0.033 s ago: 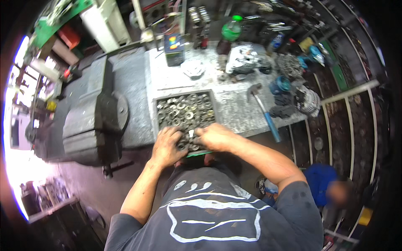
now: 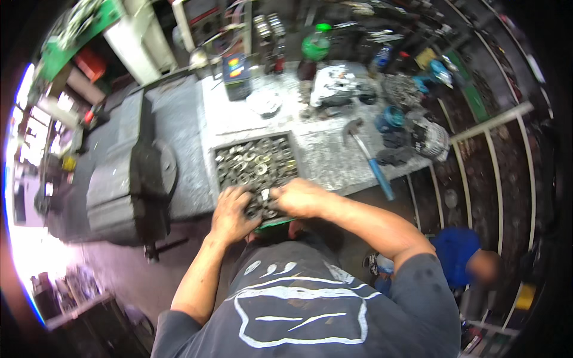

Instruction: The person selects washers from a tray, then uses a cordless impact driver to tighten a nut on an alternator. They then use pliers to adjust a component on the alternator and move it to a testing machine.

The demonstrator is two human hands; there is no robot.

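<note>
Head view: rings point(image 2: 261, 169) fill the tray point(image 2: 251, 140); left hand point(image 2: 231, 213) and right hand point(image 2: 300, 198), grip unclear.

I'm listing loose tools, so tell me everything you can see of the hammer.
The hammer lies on the bench, right of the tray. Its dark, metal-looking head is at the far end, its exact shape blurred. A silvery shaft runs into a blue handle, whose end juts past the bench's front edge. Nobody is holding it.
</note>
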